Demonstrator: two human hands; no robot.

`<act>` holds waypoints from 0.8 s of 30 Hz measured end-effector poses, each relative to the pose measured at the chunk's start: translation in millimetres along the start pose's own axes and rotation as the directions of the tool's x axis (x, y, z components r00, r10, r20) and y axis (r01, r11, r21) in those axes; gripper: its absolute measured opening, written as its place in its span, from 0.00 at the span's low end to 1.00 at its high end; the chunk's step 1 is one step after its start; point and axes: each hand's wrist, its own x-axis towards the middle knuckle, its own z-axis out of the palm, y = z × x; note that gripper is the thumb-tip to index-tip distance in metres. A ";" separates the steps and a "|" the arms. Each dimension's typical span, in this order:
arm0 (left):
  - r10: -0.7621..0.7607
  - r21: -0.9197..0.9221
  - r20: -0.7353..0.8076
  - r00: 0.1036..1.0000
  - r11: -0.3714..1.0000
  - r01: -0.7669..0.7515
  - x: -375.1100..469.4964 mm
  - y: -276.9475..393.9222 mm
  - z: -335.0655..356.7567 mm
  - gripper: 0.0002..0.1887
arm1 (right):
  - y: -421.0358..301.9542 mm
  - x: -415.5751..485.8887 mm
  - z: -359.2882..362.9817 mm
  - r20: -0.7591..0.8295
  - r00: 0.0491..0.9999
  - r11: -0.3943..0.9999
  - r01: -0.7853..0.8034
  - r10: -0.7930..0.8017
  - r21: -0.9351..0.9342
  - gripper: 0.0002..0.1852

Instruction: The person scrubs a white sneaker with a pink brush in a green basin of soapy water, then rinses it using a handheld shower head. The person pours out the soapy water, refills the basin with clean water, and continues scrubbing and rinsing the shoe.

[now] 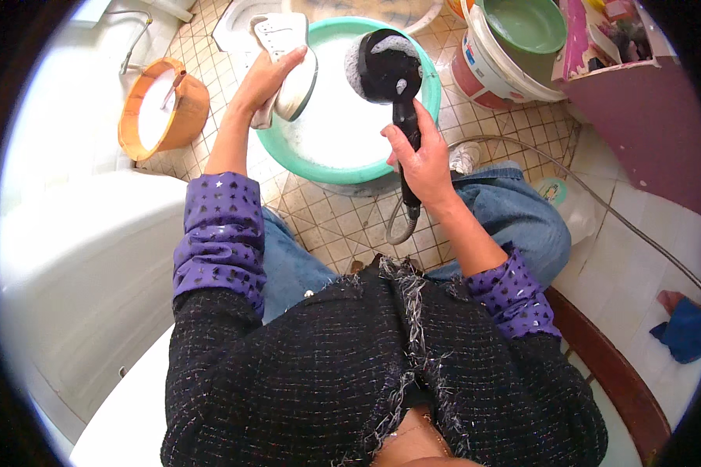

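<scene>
My left hand (269, 79) grips a pair of white shoes (295, 76) over the left rim of a round green plastic basin (321, 172). White suds (333, 137) fill the basin. Held by its handle in my right hand (423, 154) is a black shower head (388, 67), above the basin's right side. Foam clings to the shower head's rounded upper part. From the handle's lower end a metal shower hose (400, 236) loops down, then runs off to the right. Whether water is flowing cannot be made out.
An orange-brown bucket (195, 108) holding whitish liquid stands on the tiled floor (327, 225) at left. The white bathtub (93, 233) is nearby. A large white bucket (496, 79) with a green bowl (528, 23) stands at upper right, near a purple cabinet (642, 128).
</scene>
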 end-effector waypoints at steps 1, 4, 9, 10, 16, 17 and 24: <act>0.022 0.051 0.028 0.999 0.998 -0.023 -2.2 2.0 -2.3 0.25 | 0.9 3.1 -2.2 -0.030 1.000 1.000 0.003 -0.004 -0.005 0.27; 0.021 0.114 0.158 0.987 0.993 -0.039 -12.6 7.1 -8.2 0.24 | 6.0 13.8 -8.0 -0.051 0.999 0.997 -0.013 0.016 0.073 0.25; 0.025 0.032 0.266 0.964 0.999 -0.035 -38.8 15.3 -14.1 0.22 | 27.7 33.5 -22.3 -0.160 0.987 0.994 0.024 -0.008 0.103 0.25; -0.006 -0.013 0.233 0.972 1.000 0.010 -43.9 17.3 -16.4 0.21 | 34.1 37.1 -25.1 -0.182 0.983 0.996 0.017 0.001 0.092 0.23; -0.173 -0.622 0.063 0.983 0.764 0.174 -69.8 26.5 -47.0 0.17 | 78.3 48.4 -25.0 -0.199 0.968 0.987 -0.161 0.154 -0.023 0.14; -0.292 -0.708 0.032 0.956 0.668 0.228 -72.8 27.3 -50.7 0.16 | 84.9 50.5 -21.6 -0.213 0.959 0.977 -0.205 0.190 -0.052 0.15; -0.110 -0.767 -0.141 0.984 0.641 -0.038 -88.8 27.3 -61.7 0.18 | 116.9 89.4 2.9 -0.136 0.948 0.917 -0.315 0.289 -0.245 0.22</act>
